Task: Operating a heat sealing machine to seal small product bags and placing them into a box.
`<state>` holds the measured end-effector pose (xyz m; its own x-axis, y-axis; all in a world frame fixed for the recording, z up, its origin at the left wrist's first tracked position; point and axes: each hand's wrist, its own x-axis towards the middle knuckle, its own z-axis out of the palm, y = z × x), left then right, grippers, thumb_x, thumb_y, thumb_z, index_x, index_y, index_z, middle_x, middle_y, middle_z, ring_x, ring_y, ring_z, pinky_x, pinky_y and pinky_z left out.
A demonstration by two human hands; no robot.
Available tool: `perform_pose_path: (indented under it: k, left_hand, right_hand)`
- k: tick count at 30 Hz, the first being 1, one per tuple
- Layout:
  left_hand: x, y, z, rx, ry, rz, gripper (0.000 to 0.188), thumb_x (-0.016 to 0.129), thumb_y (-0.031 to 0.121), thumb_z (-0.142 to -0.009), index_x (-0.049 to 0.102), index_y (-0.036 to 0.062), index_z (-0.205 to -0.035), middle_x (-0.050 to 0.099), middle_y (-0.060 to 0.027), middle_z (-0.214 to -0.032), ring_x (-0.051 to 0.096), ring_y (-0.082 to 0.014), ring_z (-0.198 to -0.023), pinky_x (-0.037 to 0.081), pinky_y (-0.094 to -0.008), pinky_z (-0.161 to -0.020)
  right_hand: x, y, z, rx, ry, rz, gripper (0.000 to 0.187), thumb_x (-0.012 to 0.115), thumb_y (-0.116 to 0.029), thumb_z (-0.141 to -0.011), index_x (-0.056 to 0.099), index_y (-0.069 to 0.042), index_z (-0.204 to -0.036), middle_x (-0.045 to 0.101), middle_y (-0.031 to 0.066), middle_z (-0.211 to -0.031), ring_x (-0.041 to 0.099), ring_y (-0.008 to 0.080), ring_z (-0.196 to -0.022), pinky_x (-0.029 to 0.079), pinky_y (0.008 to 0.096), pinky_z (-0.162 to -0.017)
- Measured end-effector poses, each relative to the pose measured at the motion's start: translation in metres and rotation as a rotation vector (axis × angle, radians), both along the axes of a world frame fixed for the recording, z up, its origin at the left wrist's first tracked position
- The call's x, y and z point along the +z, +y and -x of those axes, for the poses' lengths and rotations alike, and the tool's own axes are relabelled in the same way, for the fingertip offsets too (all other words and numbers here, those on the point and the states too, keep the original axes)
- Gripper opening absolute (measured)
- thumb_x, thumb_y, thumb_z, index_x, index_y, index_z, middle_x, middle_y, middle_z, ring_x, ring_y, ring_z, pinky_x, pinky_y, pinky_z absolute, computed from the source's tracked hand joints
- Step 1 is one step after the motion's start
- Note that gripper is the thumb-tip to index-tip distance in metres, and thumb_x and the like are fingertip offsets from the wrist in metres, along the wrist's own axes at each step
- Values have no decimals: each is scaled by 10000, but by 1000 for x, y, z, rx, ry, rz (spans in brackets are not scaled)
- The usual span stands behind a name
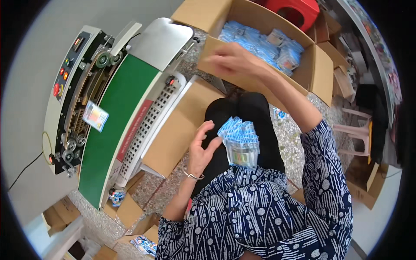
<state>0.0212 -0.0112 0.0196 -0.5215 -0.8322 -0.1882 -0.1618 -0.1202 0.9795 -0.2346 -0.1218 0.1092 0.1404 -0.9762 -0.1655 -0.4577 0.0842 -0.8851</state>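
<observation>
Nearest, on the person's lap at about 6 o'clock, lies a fanned stack of small packets (239,141) with blue tops and clear lower halves. The left hand (200,149) rests just beside it at its 9 o'clock side, fingers spread and loose, the thumb touching the stack's edge; it grips nothing. A thin bracelet sits on that wrist.

Further out, toward 12 o'clock, the right hand (232,60) reaches over the near wall of a large cardboard box (255,82). The hand is blurred, so I cannot tell whether it is closed on anything or empty. Inside the box many more blue packets (260,43) lie in a loose heap, which suggests a good share of the supply is not yet taken out.

At 9 to 10 o'clock stands a band sealing machine (73,108) with a green conveyor belt (115,125); a single packet (95,116) sits at the sealing track beside the belt. A stray packet (116,196) lies on the floor at the belt's near end, others (145,245) at 7 o'clock.

Judging by this, the work looks mid-course: one packet at the sealer, a batch waiting on the lap, the bulk in the box.
</observation>
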Motion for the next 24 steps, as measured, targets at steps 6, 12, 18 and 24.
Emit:
perform_pose_path:
  k: [6, 12, 18, 24]
  left_hand:
    - [14, 31, 12, -61, -155, 350, 720, 765, 286, -690, 428, 20, -1268, 354, -200, -1368, 350, -360, -1246, 283, -424, -1027]
    - [48, 35, 28, -365, -326, 650, 658, 751, 304, -661, 492, 98, -1229, 156, -213, -1456, 155, -425, -1314, 169, -521, -1032]
    - [45, 37, 38, -458, -317, 778, 372, 737, 221, -647, 620, 97, -977, 282, -169, -1379, 192, -405, -1288, 171, -518, -1005]
    - [60, 54, 23, -529, -234, 917, 288, 712, 114, -625, 613, 87, -894, 530, -68, -1111, 412, -274, -1151, 222, -464, -978]
  right_hand:
    - [2, 152, 39, -337, -122, -210, 292, 569, -292, -880, 597, -32, -750, 579, 1, -616, 527, 52, -507, 379, 197, -455]
    - [-9, 225, 21, -329, -282, -338, 249, 587, -256, -882, 613, -14, -935, 615, 6, -684, 536, 45, -541, 388, 180, -478]
    - [-3, 236, 6, -328, -299, -337, 266, 593, -294, -878, 617, -33, -922, 622, 3, -708, 544, 58, -575, 407, 196, -498]
    - [0, 250, 5, -182, -90, -74, 313, 739, -211, -735, 606, 1, -924, 578, 61, -865, 557, 131, -724, 442, 283, -630]
